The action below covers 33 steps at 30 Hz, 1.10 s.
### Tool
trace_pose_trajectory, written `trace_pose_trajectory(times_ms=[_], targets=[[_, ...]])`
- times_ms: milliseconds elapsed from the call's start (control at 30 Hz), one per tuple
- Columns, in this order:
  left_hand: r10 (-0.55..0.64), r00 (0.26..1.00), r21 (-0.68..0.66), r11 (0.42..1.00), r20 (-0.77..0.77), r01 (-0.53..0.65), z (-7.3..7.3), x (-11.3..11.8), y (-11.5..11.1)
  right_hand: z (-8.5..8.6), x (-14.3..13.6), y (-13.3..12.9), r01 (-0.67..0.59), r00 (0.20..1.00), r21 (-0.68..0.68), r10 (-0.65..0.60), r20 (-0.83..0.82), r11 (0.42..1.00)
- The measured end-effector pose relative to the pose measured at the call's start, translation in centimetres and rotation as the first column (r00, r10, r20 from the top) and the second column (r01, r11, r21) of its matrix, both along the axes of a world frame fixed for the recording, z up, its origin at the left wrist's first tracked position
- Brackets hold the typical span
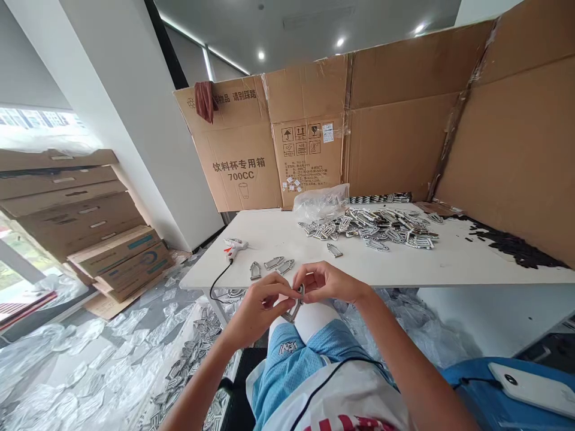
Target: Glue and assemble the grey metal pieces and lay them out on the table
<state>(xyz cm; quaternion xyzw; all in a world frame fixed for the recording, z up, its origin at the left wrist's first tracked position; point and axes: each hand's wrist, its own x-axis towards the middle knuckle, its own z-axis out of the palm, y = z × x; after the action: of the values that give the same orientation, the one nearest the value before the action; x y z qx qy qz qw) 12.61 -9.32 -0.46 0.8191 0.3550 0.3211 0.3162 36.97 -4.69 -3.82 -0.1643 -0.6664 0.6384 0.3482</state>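
Observation:
Above my lap, in front of the table edge, both hands are on a small arch-shaped metal piece [294, 306]. My left hand [265, 299] pinches it from the left between thumb and fingers. From the right, the bent fingers and thumb of my right hand [326, 281] grip its upper part. Fingers hide some of the piece. Just beyond my hands on the white table [265, 224] lie a few similar metal pieces [256, 270]. A single metal piece [335, 250] lies farther right, near a large heap of them [381, 227].
A white glue gun [234, 246] with a black cord lies at the table's left. A clear plastic bag [321, 203] sits by the heap. Black strips [521, 245] are at the far right. Cardboard walls [309, 90] stand behind. A white phone [534, 386] rests on something blue.

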Motion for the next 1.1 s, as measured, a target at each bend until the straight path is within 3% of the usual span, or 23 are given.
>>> trace_pose_trajectory(times_ms=[100, 300, 467, 600, 733, 833, 933, 1000, 1100], targets=[[0.027, 0.999, 0.004, 1.000, 0.016, -0.027, -0.2, 0.0, 0.0, 0.0, 0.0, -0.1, 0.004, 1.000, 0.000, -0.004, -0.025, 1.000], [0.169, 0.985, -0.137, 0.977, 0.024, -0.164, -0.7, -0.1, 0.2, 0.3, 0.3, -0.3, 0.086, 0.994, 0.042, -0.083, -0.065, 0.995], [0.092, 0.996, -0.313, 0.946, -0.007, -0.089, -0.4, -0.3, 0.7, 1.1, -0.2, -1.0, 0.142, 0.990, 0.123, -0.140, -0.018, 0.982], [0.136, 0.990, -0.432, 0.892, -0.026, -0.133, 0.0, -0.6, 1.0, 1.3, -0.8, -1.3, 0.200, 0.967, 0.290, -0.236, 0.093, 0.936], [0.073, 0.997, -0.438, 0.895, -0.039, -0.083, 0.1, -1.2, 1.5, 0.7, -0.2, -0.5, 0.223, 0.937, 0.384, -0.305, 0.168, 0.896], [0.147, 0.989, -0.471, 0.873, 0.012, -0.124, -0.2, -1.8, 2.0, -0.4, 1.3, 1.0, 0.356, 0.875, 0.403, -0.452, 0.172, 0.843], [0.259, 0.957, -0.549, 0.823, 0.134, -0.146, -0.8, -2.4, 2.5, -1.8, 2.8, 2.6, 0.492, 0.746, 0.446, -0.626, 0.226, 0.748], [0.295, 0.927, -0.591, 0.800, 0.232, -0.107, -1.1, -2.5, 2.8, -2.8, 3.1, 3.4, 0.503, 0.676, 0.512, -0.686, 0.270, 0.696], [0.327, 0.886, -0.643, 0.765, 0.330, -0.043, -1.5, -2.3, 3.0, -4.1, 1.9, 3.9, 0.446, 0.639, 0.596, -0.704, 0.311, 0.668]])
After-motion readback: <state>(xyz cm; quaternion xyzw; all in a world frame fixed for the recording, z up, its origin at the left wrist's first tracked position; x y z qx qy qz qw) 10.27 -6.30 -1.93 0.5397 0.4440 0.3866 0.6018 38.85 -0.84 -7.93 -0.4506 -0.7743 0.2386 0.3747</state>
